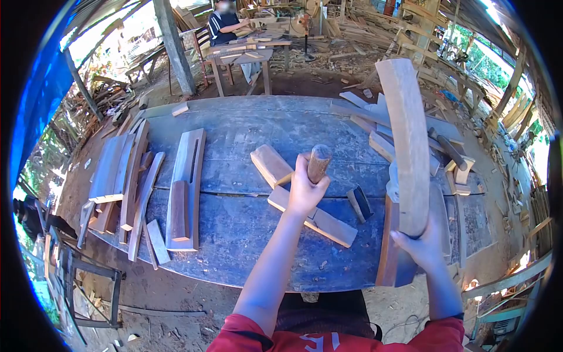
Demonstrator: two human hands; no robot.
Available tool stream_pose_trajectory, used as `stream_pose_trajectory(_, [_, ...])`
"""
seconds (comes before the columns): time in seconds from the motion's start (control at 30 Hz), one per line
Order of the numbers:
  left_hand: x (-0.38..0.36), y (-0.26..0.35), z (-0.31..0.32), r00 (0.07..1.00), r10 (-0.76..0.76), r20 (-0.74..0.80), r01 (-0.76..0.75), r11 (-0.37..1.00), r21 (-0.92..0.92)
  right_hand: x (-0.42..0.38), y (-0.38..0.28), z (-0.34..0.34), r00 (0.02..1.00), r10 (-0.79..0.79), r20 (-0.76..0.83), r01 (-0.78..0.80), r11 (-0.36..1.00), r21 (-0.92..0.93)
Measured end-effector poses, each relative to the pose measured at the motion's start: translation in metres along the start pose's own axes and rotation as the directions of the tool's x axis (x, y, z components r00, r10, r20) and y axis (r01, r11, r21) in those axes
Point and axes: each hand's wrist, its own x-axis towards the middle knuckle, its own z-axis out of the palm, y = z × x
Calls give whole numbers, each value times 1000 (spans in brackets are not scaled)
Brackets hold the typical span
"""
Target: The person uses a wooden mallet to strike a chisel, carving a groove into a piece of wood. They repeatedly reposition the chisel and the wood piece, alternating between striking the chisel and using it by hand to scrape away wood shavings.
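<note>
My left hand (308,190) is closed around a round wooden handle (319,161), whose worn end points up; whatever lies at its lower end is hidden by the hand. Directly below are two wood blocks: one (271,164) slants behind the hand, and a longer one (337,227) lies under my wrist. My right hand (427,246) grips the lower end of a long, slightly curved wooden piece (407,135), which stands nearly upright above the table's right side. A small dark-sided wedge-like piece (359,203) rests between the two hands.
Stacked boards (111,167) and a slotted wooden piece (186,188) occupy the left of the blue-grey table (234,246). At right lie more wood pieces (381,144) and a dark-handled tool (448,149). Beyond, a person (223,26) sits near a smaller table (243,57) and a fan (302,26).
</note>
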Motion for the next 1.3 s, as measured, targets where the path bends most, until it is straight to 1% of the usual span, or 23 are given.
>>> stream_pose_trajectory(0.03, [0, 1, 1, 1000, 15, -8, -15, 1000, 24, 2, -2, 5, 1000, -1, -1, 1, 1000, -1])
stream_pose_trajectory(0.07, [1, 0, 0, 1000, 16, -8, -16, 1000, 23, 7, -10, 15, 984, 163, 77, -175, 963, 206])
stream_pose_trajectory(0.1, [0, -1, -1, 999, -32, 20, 32, 999, 18, 12, -16, 25, 935, 302, 186, -352, 852, 388])
stream_pose_trajectory(0.13, [0, -2, -2, 996, -80, 46, 80, 997, 13, 18, -9, 36, 945, 246, 217, -320, 839, 441])
stream_pose_trajectory(0.17, [0, -3, -2, 996, -81, 46, 80, 997, 11, 23, -3, 48, 945, 246, 217, -320, 840, 439])
stream_pose_trajectory(0.23, [1, -4, 0, 995, -90, 52, 91, 996, -15, 34, 12, 74, 904, 377, 201, -409, 629, 662])
stream_pose_trajectory(0.33, [1, -5, 2, 998, -58, 37, 59, 998, -4, 44, 47, 118, 905, 402, 143, -366, 562, 742])
stream_pose_trajectory(0.47, [4, 0, 4, 1000, -10, -9, 10, 1000, 8, 42, 78, 154, 905, 404, 133, -355, 545, 759])
stream_pose_trajectory(0.53, [4, -1, 5, 999, -50, 7, 50, 998, -42, 37, 86, 163, 883, 437, 172, -384, 461, 800])
stream_pose_trajectory(0.67, [5, -13, 8, 994, -101, 50, 101, 995, 7, 33, 91, 166, 889, 428, 164, -372, 464, 804])
stream_pose_trajectory(0.73, [7, -12, 9, 995, -83, 58, 82, 996, 17, 31, 84, 166, 894, 431, 125, -342, 474, 811])
stream_pose_trajectory(0.87, [7, -7, 11, 994, -81, 68, 78, 996, 46, 28, 84, 168, 899, 417, 134, -355, 513, 782])
stream_pose_trajectory(0.93, [8, -6, 12, 994, -75, 80, 69, 995, 73, 28, 86, 169, 919, 364, 153, -337, 524, 782])
stream_pose_trajectory(1.07, [8, -10, 15, 994, -66, 87, 60, 996, 64, 28, 86, 169, 922, 358, 148, -328, 518, 790])
stream_pose_trajectory(1.13, [7, -9, 18, 996, -7, 92, 2, 998, 57, 28, 85, 169, 907, 394, 145, -340, 487, 804])
stream_pose_trajectory(1.17, [6, -8, 20, 996, -8, 92, 3, 998, 57, 27, 86, 170, 907, 395, 146, -342, 487, 804])
stream_pose_trajectory(1.27, [3, -2, 30, 969, -66, 239, 45, 995, 91, 28, 93, 173, 917, 377, 131, -325, 515, 793])
stream_pose_trajectory(1.3, [1, -2, 33, 969, -64, 240, 44, 995, 87, 28, 94, 175, 938, 342, 48, -249, 572, 781])
